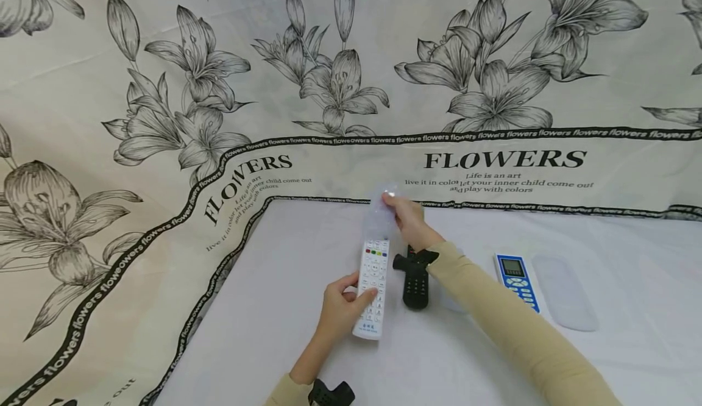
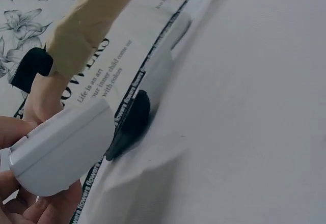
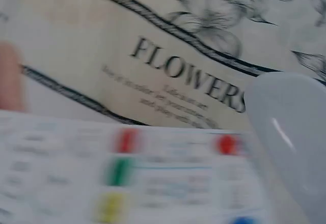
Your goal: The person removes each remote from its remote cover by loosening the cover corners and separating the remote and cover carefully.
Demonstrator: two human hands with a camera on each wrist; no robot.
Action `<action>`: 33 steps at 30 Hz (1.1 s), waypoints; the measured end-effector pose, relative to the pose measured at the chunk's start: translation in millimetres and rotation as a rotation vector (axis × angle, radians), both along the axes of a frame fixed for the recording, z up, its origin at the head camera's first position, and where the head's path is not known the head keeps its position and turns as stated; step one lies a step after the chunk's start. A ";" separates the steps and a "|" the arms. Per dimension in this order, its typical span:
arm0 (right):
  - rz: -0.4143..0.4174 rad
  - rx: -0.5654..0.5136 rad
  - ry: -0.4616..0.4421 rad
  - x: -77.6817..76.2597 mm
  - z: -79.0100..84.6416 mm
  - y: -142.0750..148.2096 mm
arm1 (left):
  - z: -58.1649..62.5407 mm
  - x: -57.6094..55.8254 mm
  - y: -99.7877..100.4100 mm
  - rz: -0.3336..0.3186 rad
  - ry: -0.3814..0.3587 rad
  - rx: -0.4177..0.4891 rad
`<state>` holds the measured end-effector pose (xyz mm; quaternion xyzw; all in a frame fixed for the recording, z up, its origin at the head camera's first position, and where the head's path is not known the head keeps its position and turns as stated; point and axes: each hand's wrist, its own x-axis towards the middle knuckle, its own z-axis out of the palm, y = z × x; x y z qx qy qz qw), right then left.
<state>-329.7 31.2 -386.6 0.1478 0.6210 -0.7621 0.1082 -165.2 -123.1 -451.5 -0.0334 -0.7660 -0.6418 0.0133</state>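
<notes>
My left hand (image 1: 341, 308) grips a white remote control (image 1: 374, 327) near its lower end, thumb lying over the buttons. The remote's button face looks up in the head view. Its lower end (image 2: 61, 152) fills the left part of the left wrist view. My right hand (image 1: 410, 220) pinches the far end of a clear, soft-looking cover (image 1: 375, 220) that extends from the remote's upper end. In the right wrist view the translucent cover (image 3: 290, 132) stands beside the remote's coloured buttons (image 3: 120, 170), which are blurred. Part of the cover is hidden behind my right fingers.
A black remote (image 1: 415, 293) lies on the white tabletop (image 1: 296, 241), partly hidden under my right wrist. Farther right are a blue-and-white remote (image 1: 514, 272) with a small screen and a clear cover (image 1: 565, 293). A flower-printed cloth (image 1: 340, 168) rises behind the table.
</notes>
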 end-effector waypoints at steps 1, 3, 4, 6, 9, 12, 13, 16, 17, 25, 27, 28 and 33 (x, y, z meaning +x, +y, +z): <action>-0.010 -0.011 0.003 -4.4 1.3 4.1 | -1.8 1.9 -2.3 -0.007 -0.001 -0.017; -0.004 -0.025 0.005 -13.0 3.7 12.8 | -5.2 4.2 -8.2 -0.006 -0.004 -0.052; 0.017 -0.027 0.014 -15.2 4.3 18.5 | -6.0 3.2 -9.4 -0.009 -0.006 -0.057; 0.059 -0.016 0.026 -14.8 5.3 24.4 | -6.4 -0.3 -13.3 -0.012 0.000 -0.042; 0.071 -0.022 0.015 -12.5 5.6 23.6 | -2.8 -5.7 -17.4 -0.013 0.008 -0.054; 0.046 -0.030 0.024 -10.4 6.3 21.2 | -1.3 -8.3 -18.7 -0.019 0.002 -0.055; 0.038 -0.030 0.031 -10.3 6.6 20.2 | -2.0 -8.8 -19.2 -0.013 -0.003 -0.056; 0.044 -0.012 0.046 -9.6 8.4 18.5 | -5.6 -10.0 -21.8 0.037 -0.019 -0.061; 0.049 -0.005 0.049 -9.4 9.0 18.3 | -6.9 -10.7 -22.9 0.058 -0.024 -0.067; 0.065 0.043 0.063 -7.8 8.4 19.1 | -9.7 -24.1 -35.2 0.168 -0.058 -0.152; 0.065 0.041 0.060 -6.4 7.4 19.8 | -9.4 -28.4 -37.8 0.184 -0.065 -0.166; 0.066 0.039 0.059 -5.6 6.9 20.2 | -9.5 -30.6 -39.0 0.192 -0.070 -0.172; 0.083 0.014 0.054 -1.5 3.9 21.9 | -9.8 -40.1 -42.7 0.227 -0.083 -0.221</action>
